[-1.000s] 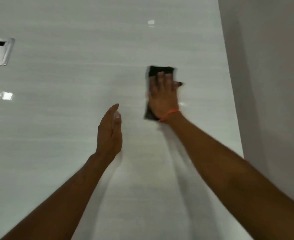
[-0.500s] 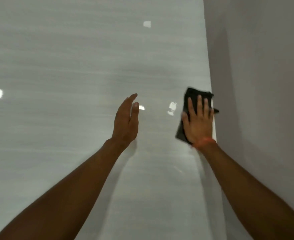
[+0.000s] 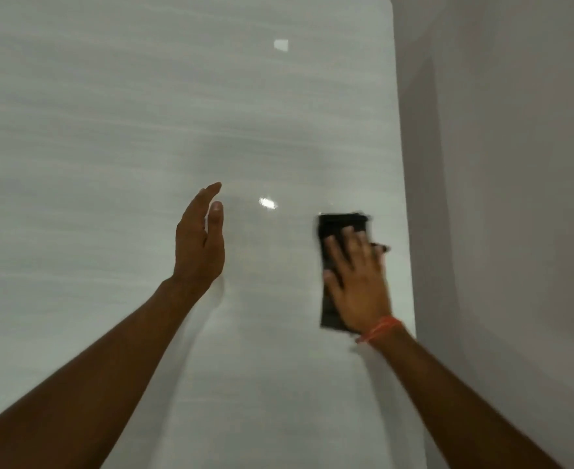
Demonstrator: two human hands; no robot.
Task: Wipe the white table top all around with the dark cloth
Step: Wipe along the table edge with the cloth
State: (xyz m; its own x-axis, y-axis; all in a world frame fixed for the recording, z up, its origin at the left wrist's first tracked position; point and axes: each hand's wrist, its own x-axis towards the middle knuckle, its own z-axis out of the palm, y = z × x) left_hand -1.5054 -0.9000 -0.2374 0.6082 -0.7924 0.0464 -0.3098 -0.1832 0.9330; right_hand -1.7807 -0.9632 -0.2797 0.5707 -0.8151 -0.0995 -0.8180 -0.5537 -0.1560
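The glossy white table top fills most of the view. A folded dark cloth lies flat on it near the right edge. My right hand presses palm-down on the cloth with fingers spread, covering its lower right part; an orange band circles the wrist. My left hand hovers edge-on over the middle of the table, fingers straight and together, holding nothing.
The table's right edge runs up to a rounded far corner. Beyond it is a grey floor or wall surface. Bright light reflections dot the table top.
My right hand slid the cloth right toward the table edge and nearer to me, then a little back left. The view shifted, and the metal inset at far left left the frame.
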